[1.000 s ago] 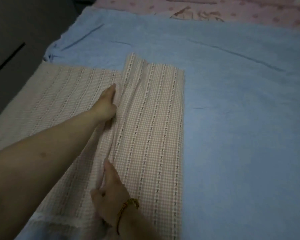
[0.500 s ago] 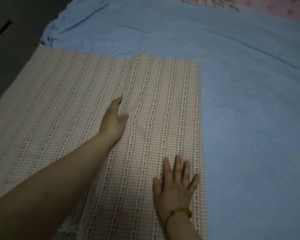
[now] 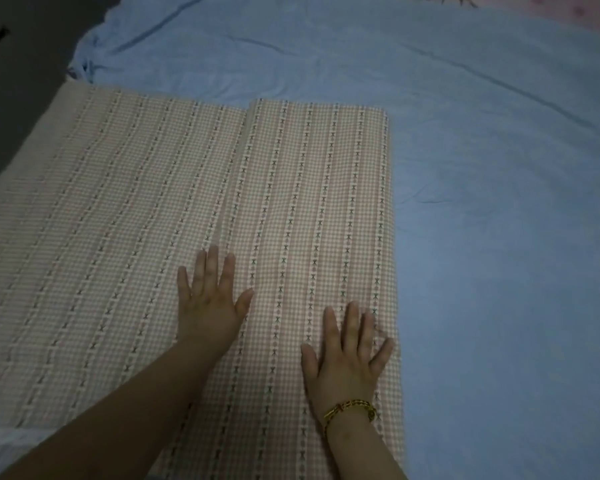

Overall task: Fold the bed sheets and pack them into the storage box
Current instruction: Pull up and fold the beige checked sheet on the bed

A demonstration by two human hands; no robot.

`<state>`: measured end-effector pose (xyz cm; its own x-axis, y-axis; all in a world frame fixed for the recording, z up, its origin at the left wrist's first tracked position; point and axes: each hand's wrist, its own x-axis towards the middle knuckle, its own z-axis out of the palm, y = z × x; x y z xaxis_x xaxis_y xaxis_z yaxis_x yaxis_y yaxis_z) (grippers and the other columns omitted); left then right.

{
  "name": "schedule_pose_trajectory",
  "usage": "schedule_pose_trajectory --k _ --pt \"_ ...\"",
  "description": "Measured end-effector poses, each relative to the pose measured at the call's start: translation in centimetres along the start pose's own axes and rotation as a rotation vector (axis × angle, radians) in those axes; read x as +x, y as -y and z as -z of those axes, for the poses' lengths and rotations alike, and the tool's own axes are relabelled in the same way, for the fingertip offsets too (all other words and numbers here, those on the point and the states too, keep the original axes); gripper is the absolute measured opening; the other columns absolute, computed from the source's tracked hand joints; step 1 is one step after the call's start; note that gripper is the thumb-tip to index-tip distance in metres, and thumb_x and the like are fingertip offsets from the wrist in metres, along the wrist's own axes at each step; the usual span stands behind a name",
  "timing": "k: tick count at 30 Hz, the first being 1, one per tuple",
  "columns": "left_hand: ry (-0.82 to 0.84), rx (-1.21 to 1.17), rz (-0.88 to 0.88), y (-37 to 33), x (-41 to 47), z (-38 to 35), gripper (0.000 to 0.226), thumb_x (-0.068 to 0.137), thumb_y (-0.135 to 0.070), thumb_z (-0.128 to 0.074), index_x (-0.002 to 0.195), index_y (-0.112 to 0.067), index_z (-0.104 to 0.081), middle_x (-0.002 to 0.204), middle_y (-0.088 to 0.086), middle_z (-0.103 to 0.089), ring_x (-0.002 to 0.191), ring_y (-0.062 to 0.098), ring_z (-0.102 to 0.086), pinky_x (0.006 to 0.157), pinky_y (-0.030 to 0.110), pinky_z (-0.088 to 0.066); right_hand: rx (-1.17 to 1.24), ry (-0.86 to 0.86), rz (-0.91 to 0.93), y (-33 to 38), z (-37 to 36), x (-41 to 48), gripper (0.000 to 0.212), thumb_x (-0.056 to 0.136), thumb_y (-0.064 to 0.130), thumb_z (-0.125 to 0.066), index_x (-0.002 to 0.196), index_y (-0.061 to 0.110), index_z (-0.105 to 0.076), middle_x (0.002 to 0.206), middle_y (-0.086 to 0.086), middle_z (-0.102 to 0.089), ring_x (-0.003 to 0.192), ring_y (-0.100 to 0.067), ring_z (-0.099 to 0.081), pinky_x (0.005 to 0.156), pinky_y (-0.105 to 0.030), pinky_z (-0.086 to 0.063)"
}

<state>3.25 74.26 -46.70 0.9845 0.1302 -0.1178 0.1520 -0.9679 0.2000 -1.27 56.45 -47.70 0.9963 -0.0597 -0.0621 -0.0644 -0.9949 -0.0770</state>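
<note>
Blue cloth covers the bed from edge to edge, faintly creased and bunched at its far left corner beside the dark floor. On its left half lies the checked sheet, pink and cream with rows of small dark marks running away from the camera; a narrower folded panel lies over the sheet's right side, its right edge straight against the bare blue and its left edge making a low ridge down the middle. Both hands rest palm down, flat, fingers spread. The left hand sits on or just beside that ridge, further from the camera; the right hand lies nearer, close to the panel's right edge. A thin braided bracelet in gold and red circles the right wrist.
</note>
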Motion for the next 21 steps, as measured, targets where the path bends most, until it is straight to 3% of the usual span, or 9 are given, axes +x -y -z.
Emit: schedule_pose_trajectory --k 2,4,6,8,10,14,16,18,21 --pt "-0.067 0.084 -0.104 -0.5 0.8 0.1 0.058 0.089 -0.035 -0.03 0.119 0.007 -0.057 0.13 0.028 -0.051 0.121 0.04 -0.048 0.114 0.034 0.008 0.009 -0.005 -0.043 -0.4 -0.1 -0.1 0.056 0.095 0.05 -0.008 0.126 0.019 -0.043 0.135 -0.011 -0.049 0.144 -0.024 0.009 0.11 -0.049 0.003" --pt "-0.083 0.064 -0.194 -2.1 1.9 0.1 0.048 0.08 -0.016 -0.037 0.115 0.007 -0.059 0.123 0.029 -0.056 0.116 0.043 -0.053 0.114 0.043 -0.011 0.013 0.023 -0.042 -0.7 -0.3 -0.1 0.064 0.095 0.049 -0.003 0.127 0.018 -0.05 0.133 -0.013 -0.052 0.144 -0.024 0.011 0.108 -0.052 0.0" --pt "0.015 -0.094 -0.231 -5.4 3.0 0.7 0.048 0.083 -0.011 -0.038 0.127 0.003 -0.052 0.135 0.026 -0.047 0.123 0.041 -0.048 0.108 0.052 -0.025 0.022 0.03 -0.023 -0.8 -0.4 0.0 0.069 0.096 0.047 -0.003 0.124 0.016 -0.057 0.131 -0.013 -0.054 0.143 -0.024 0.01 0.107 -0.054 -0.002" --pt "0.184 -0.138 -0.19 -9.4 4.4 1.6 0.053 0.097 -0.029 -0.034 0.147 -0.015 -0.023 0.155 0.011 -0.017 0.143 0.029 -0.018 0.113 0.051 -0.013 0.026 0.01 -0.001 -1.2 -0.3 -0.1 0.069 0.096 0.047 -0.002 0.123 0.015 -0.057 0.132 -0.011 -0.053 0.144 -0.027 0.004 0.107 -0.055 -0.003" --pt "0.35 -0.151 -0.13 -13.8 5.9 2.2 0.068 0.094 -0.052 -0.033 0.148 -0.03 0.002 0.158 0.0 0.006 0.145 0.024 0.004 0.113 0.053 -0.002 0.046 0.007 0.029 -1.9 0.0 -0.7 0.067 0.096 0.046 -0.002 0.126 0.017 -0.054 0.13 -0.011 -0.055 0.14 -0.032 -0.016 0.104 -0.058 -0.006" --pt "0.449 -0.171 -0.043 -20.7 8.5 2.1 0.095 0.082 -0.064 -0.048 0.144 -0.036 0.018 0.155 0.003 0.021 0.142 0.035 0.012 0.108 0.063 -0.003 0.143 0.06 -0.037 -3.3 0.8 -2.6 0.055 0.095 0.046 -0.004 0.124 0.022 -0.044 0.131 -0.014 -0.055 0.122 -0.035 -0.036 0.093 -0.062 -0.032" --pt "0.509 -0.15 0.03 -22.8 9.3 1.7 0.097 0.086 -0.042 -0.059 0.143 -0.039 0.019 0.153 0.007 0.026 0.14 0.04 0.015 0.107 0.065 -0.005 0.242 0.111 -0.098 -4.2 1.8 -2.9 0.045 0.092 0.047 -0.02 0.121 0.023 -0.044 0.13 -0.018 -0.05 0.116 -0.037 -0.043 0.079 -0.056 -0.049" --pt "0.525 -0.12 0.083 -24.0 9.6 1.3 0.094 0.089 -0.012 -0.057 0.143 -0.044 0.013 0.152 0.007 0.028 0.14 0.04 0.015 0.108 0.066 -0.007 0.353 0.216 -0.132 -5.4 2.3 -2.9 0.054 0.071 0.044 -0.037 0.119 0.021 -0.044 0.123 -0.024 -0.056 0.103 -0.038 -0.06 0.067 -0.042 -0.056" --pt "0.501 -0.133 0.079 -23.4 9.8 1.0 0.087 0.089 0.003 -0.048 0.145 -0.045 -0.001 0.154 0.004 0.024 0.142 0.037 0.012 0.112 0.06 -0.009 0.513 0.331 -0.164 -6.9 3.3 -2.5 0.069 0.064 0.039 -0.035 0.128 0.014 -0.041 0.123 -0.023 -0.057 0.093 -0.029 -0.068 0.067 -0.028 -0.055"
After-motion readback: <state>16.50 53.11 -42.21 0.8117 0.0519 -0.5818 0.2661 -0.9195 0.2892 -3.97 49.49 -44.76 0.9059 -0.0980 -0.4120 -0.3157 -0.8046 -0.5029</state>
